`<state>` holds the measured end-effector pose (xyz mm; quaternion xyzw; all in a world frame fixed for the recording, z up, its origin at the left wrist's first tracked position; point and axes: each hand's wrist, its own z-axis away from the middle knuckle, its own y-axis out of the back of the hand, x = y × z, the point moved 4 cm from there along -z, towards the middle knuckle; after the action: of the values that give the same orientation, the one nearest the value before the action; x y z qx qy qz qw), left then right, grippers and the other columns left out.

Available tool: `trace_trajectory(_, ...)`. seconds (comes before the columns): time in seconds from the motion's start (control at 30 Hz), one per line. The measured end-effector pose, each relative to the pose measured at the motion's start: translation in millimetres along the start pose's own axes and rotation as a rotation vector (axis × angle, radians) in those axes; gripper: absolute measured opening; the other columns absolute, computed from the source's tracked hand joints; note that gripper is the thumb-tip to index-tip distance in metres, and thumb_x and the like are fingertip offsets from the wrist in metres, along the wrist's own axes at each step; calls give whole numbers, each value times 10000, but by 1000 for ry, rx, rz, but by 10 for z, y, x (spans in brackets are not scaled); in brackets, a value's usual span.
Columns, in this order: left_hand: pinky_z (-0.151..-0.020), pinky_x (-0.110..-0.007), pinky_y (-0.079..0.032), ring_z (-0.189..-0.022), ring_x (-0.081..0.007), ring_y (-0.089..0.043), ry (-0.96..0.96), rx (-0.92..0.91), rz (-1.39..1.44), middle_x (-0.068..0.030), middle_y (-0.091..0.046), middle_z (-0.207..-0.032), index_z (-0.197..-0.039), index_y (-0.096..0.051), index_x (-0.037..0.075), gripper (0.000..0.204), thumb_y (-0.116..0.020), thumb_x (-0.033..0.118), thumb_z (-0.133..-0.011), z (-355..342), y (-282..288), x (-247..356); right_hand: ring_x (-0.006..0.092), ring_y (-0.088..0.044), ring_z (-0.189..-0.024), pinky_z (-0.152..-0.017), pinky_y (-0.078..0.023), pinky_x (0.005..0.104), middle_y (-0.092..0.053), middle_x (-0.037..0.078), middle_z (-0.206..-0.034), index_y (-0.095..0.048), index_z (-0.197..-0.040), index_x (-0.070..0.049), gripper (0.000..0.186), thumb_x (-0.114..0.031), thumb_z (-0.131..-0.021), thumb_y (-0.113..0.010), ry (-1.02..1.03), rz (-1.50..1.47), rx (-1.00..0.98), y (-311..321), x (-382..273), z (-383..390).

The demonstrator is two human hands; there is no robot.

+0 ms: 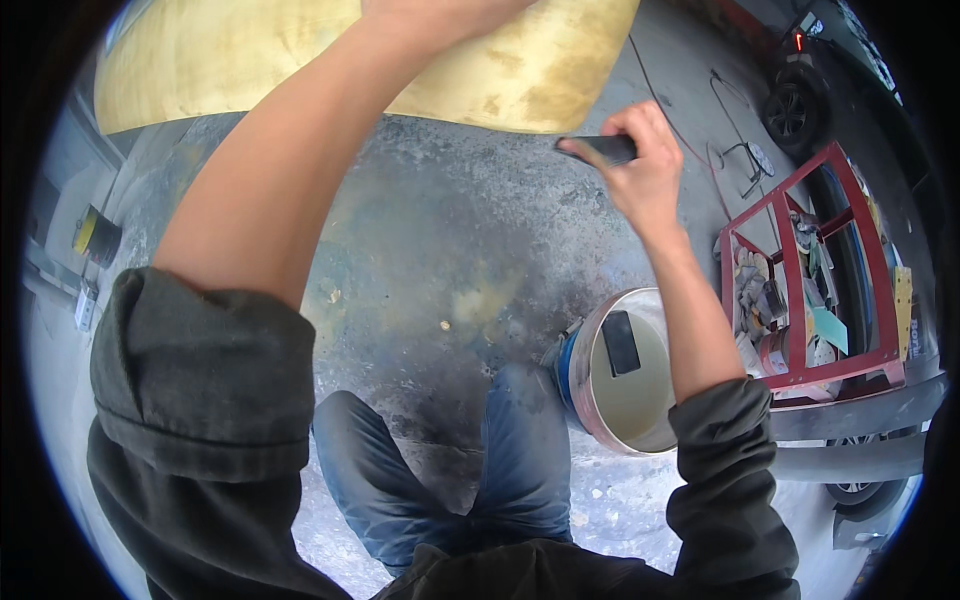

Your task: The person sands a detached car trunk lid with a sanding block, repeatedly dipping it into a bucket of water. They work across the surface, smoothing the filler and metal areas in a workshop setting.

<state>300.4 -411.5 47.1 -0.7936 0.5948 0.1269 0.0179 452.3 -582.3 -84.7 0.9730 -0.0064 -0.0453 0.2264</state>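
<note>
My right hand point(648, 160) is closed round a dark, flat sanding block point(618, 150), with the thumb along its near side. It is just off the near right corner of a large, curved yellow panel point(520, 85) with a patchy, scuffed surface. At the upper edge of the view, my left hand point(450, 14) is over the panel and appears to rest on it; its fingers are mostly cut off or hidden. Below my right forearm stands a bucket point(590, 400) of cloudy liquid, with a second dark rectangular block point(621, 343) in it.
A red metal frame cart point(790, 290) full of tools and scraps stands at right, next to a grey bumper point(850, 462). Farther back is a dark vehicle point(795, 105). A hose point(665, 100) crosses the stained floor point(420, 240). A black-and-yellow tub point(97, 237) sits at left.
</note>
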Motion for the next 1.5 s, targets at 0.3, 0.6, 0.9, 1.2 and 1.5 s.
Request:
trace_trajectory(0.3, -1176, -477, -432, -1376, -406, -545, -72, 11, -49, -218, -585, -1492, -1437, -583, -3, 568, -654, 263, -940, 9, 13, -82, 184, -616, -771, -688, -497, 316, -613, 21, -841, -643, -788, -63, 438, -280, -672, -1006, 47, -230, 37, -131, -523, -336)
trace_trajectory(0.6, -1187, -460, -425, -1409, -393, -539, -37, -24, -54, -212, -564, -1529, -1466, -579, 32, 552, -632, 275, -973, 17, -6, -79, 190, -631, -783, -695, -515, 323, -635, 32, -840, -642, -804, -52, 470, -269, -637, -1023, 106, -309, 106, -154, -222, -310)
trace_trajectory(0.9, -1206, -445, -407, -1442, -388, -517, -46, -52, -50, -212, -549, -1550, -1484, -571, 29, 541, -610, 267, -1000, 21, -2, -117, 191, -616, -740, -626, -496, 314, -614, 17, -848, -635, -790, -74, 512, -373, -623, -1015, 191, -262, 146, -191, -273, -277)
trace_trajectory(1.2, -1221, -457, -385, -1451, -392, -505, -64, -43, -98, -213, -544, -1559, -1496, -567, 32, 538, -608, 258, -1010, 9, 2, -72, 147, -588, -721, -650, -495, 291, -606, 17, -792, -623, -782, -46, 488, -316, -684, -1017, -242, -329, 95, -298, 240, 112)
trace_trajectory(1.5, -1213, -477, -388, -1426, -414, -521, -63, -69, -72, -226, -553, -1541, -1489, -571, 25, 541, -621, 226, -989, 4, 45, -60, 92, -572, -733, -657, -495, 283, -614, -5, -805, -632, -787, -29, 472, -302, -732, -1013, -451, -378, 212, -38, -474, -446)
